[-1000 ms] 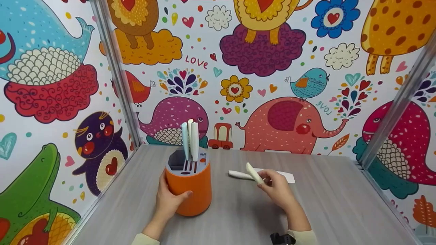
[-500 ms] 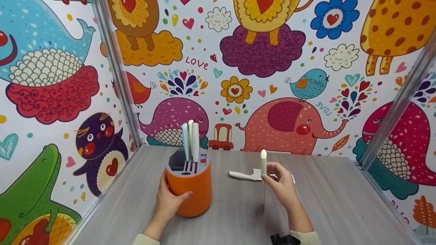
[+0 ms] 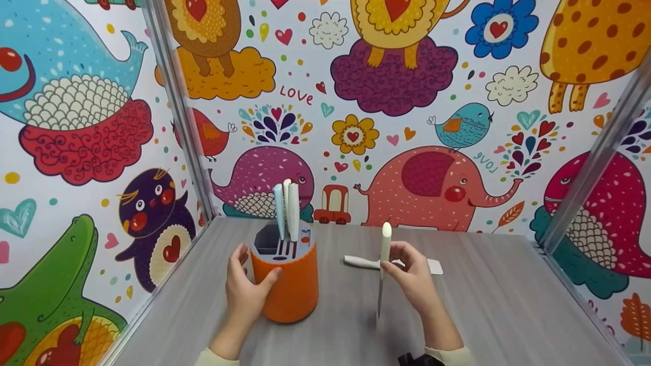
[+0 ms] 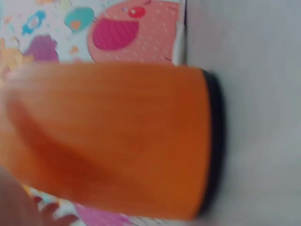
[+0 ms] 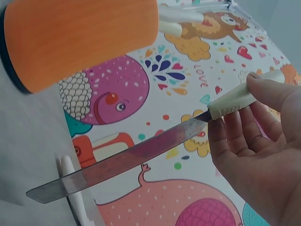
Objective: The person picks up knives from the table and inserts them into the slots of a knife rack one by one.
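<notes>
An orange knife block [image 3: 290, 290] with a grey slotted top stands upright on the table. Three pale handles [image 3: 286, 211] rise from its slots. At its left side is my left hand [image 3: 246, 284], fingers spread and lifted off the wall, thumb in front of the orange surface. My right hand [image 3: 412, 272] pinches the cream handle of a kitchen knife [image 5: 127, 155], handle up and blade pointing down, to the right of the block. In the right wrist view the fingers [image 5: 233, 129] and thumb hold that handle from both sides, leaving the whole blade exposed.
Behind the right hand, a white-handled utensil [image 3: 360, 262] with a broad, flat, pale end [image 3: 435, 267] lies on the grey wood-look table [image 3: 335, 335]. Walls with colourful animal prints [image 3: 427, 188] enclose the back and sides.
The knife has swung from a slanted handle to upright, blade down, then shifted slightly left. My left hand has loosened from the block, its fingers moving off to the left.
</notes>
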Available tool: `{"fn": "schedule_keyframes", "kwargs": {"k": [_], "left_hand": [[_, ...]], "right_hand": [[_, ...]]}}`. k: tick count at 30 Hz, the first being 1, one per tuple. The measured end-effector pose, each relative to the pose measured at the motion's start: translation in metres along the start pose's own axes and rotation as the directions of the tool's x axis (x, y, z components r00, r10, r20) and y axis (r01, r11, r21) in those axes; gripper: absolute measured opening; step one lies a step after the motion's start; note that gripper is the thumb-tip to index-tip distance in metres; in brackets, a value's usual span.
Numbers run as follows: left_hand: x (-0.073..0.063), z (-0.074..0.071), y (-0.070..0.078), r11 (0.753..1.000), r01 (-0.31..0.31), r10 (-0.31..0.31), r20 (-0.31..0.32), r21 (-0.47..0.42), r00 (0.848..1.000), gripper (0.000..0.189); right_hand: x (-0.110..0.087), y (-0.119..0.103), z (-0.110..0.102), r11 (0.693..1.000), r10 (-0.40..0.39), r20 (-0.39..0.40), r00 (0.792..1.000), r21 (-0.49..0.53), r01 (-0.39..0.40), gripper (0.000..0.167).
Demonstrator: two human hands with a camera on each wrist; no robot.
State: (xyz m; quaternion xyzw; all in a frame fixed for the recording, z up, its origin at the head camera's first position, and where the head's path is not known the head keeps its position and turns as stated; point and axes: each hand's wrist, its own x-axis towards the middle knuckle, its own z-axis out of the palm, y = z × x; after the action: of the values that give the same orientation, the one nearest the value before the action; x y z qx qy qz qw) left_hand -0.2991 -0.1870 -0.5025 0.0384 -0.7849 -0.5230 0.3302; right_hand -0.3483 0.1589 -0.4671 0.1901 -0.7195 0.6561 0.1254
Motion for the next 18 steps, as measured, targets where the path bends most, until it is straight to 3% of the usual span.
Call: {"fn": "schedule_keyframes", "kwargs": {"k": [2, 5, 7, 9, 11, 14, 16, 18], "left_hand": [[-0.004, 0.004, 0.013, 0.995, -0.094, 0.098, -0.113, 0.037, 0.989, 0.076], [-0.011, 0.010, 0.031, 0.957, -0.286, 0.289, -0.216, 0.047, 0.933, 0.058], [-0.015, 0.015, 0.043, 0.918, -0.397, 0.389, -0.196, 0.000, 0.900, 0.054], [-0.017, 0.021, 0.056, 0.893, -0.446, 0.437, -0.127, -0.055, 0.891, 0.053], [-0.019, 0.029, 0.068, 0.893, -0.433, 0.433, -0.029, -0.124, 0.901, 0.054], [-0.020, 0.040, 0.081, 0.916, -0.345, 0.374, 0.121, -0.205, 0.920, 0.055], [-0.020, 0.046, 0.087, 0.929, -0.277, 0.330, 0.213, -0.244, 0.920, 0.058], [-0.019, 0.052, 0.092, 0.940, -0.229, 0.300, 0.294, -0.253, 0.907, 0.061]], "right_hand": [[0.000, -0.002, 0.003, 1.000, -0.005, 0.010, 1.000, 0.004, 0.005, 0.030], [-0.001, -0.005, 0.008, 1.000, -0.023, 0.027, 0.999, 0.008, 0.023, 0.030], [-0.002, -0.006, 0.011, 0.999, -0.035, 0.032, 0.999, 0.014, 0.034, 0.029], [-0.003, -0.008, 0.015, 0.999, -0.043, 0.037, 0.998, 0.018, 0.042, 0.029], [-0.005, -0.009, 0.017, 0.999, -0.045, 0.040, 0.998, 0.020, 0.044, 0.029], [-0.006, -0.009, 0.022, 0.999, -0.045, 0.047, 0.998, 0.019, 0.045, 0.028], [-0.007, -0.010, 0.025, 0.999, -0.048, 0.055, 0.997, 0.022, 0.047, 0.028], [-0.008, -0.009, 0.029, 0.998, -0.054, 0.066, 0.996, 0.027, 0.053, 0.028]]}}
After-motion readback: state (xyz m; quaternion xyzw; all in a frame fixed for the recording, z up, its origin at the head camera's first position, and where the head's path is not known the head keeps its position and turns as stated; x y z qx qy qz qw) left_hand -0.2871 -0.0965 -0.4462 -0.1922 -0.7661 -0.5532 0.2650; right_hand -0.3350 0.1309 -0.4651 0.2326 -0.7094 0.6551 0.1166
